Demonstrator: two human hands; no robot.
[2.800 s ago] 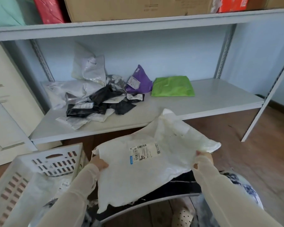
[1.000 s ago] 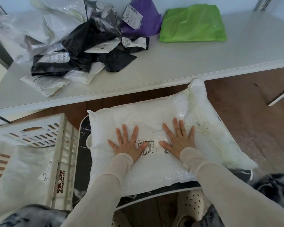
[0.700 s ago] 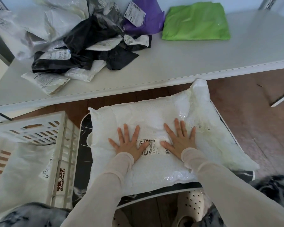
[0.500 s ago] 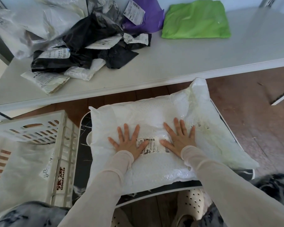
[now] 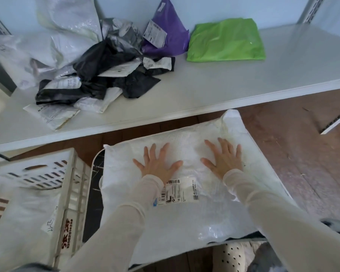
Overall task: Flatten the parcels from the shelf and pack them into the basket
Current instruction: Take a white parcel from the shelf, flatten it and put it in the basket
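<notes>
Head view: left hand (image 5: 157, 165) and right hand (image 5: 223, 160) press the white parcel (image 5: 185, 213) flat on the dark counter (image 5: 96, 169), fingers (image 5: 147, 156) spread wide, holding nothing. Risk: uneven pressure could slide the overhanging parcel off, beside the basket (image 5: 75, 185).

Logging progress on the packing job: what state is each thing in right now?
white parcel: spread out under both palms
left hand: open, pressing the white parcel
right hand: open, pressing the white parcel
basket: holds a white bag
green parcel: folded flat on the shelf
purple parcel: crumpled, on the shelf
black and white pile: crumpled, on the shelf
</notes>
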